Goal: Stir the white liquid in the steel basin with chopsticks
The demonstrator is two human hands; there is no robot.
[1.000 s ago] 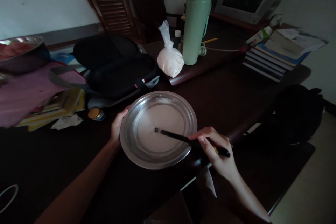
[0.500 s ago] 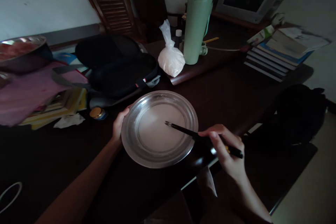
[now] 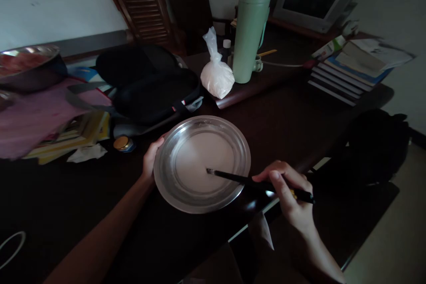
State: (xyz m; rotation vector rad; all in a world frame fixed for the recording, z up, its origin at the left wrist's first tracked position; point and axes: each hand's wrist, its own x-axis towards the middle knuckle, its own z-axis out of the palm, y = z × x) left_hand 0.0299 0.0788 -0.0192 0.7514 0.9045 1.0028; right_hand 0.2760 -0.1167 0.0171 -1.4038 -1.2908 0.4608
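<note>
My left hand (image 3: 153, 156) is closed on the left rim of a round, shallow metal dish (image 3: 163, 186), its fingers partly hidden behind the edge. A whitish, cloudy layer (image 3: 203, 155) covers the dish's bottom, with some white specks on the inner wall. Between the thumb and fingers of my right hand (image 3: 288, 191) are black chopsticks (image 3: 236, 178) with gold marks near the back end, held close together. They slant over the right rim, and their pale tips touch the whitish layer near the middle of the dish.
Beyond the dish stand a knotted plastic bag of white powder (image 3: 217, 77) and a tall green thermos (image 3: 249, 37). An open black case (image 3: 153, 93), a gold-lidded jar (image 3: 123, 143) and a pot (image 3: 36, 69) are on the left. Stacked books (image 3: 353, 73) lie at right.
The chopstick tips have moved slightly towards me and left within the dish. My right hand has shifted a little down and right. The left hand and dish stay nearly in place.
</note>
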